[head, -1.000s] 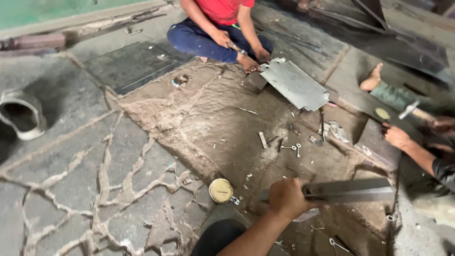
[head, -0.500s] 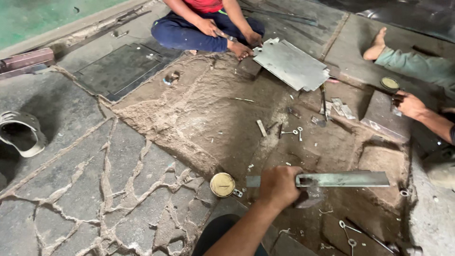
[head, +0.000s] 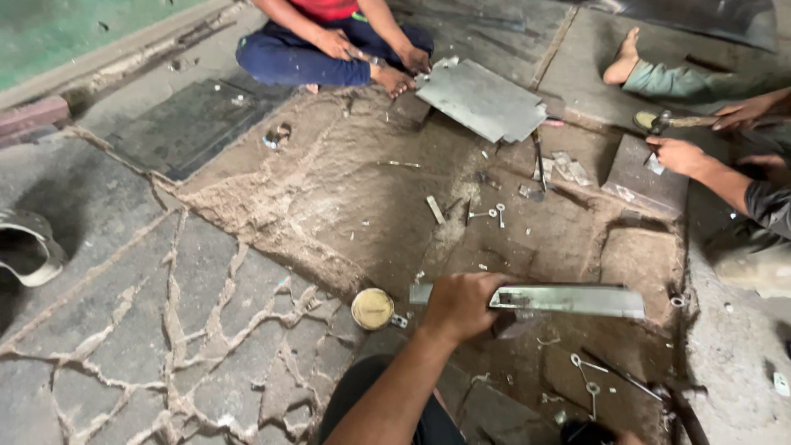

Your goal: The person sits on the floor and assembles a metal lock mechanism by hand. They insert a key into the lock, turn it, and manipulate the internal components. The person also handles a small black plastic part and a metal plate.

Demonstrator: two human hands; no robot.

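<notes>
Metal strip (head: 568,299), left hand (head: 458,306) fingers (head: 478,284) wrapped tight

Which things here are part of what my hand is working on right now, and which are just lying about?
In hand:
left hand, gripping the metal strip
block under the strip, partly hidden

Lying about:
round tin
keys
co-worker's metal sheet
loose key rings

The left hand (head: 460,306) hides the middle of the metal strip (head: 568,300) (its grip wraps over it); the right hand is out of frame.
</notes>
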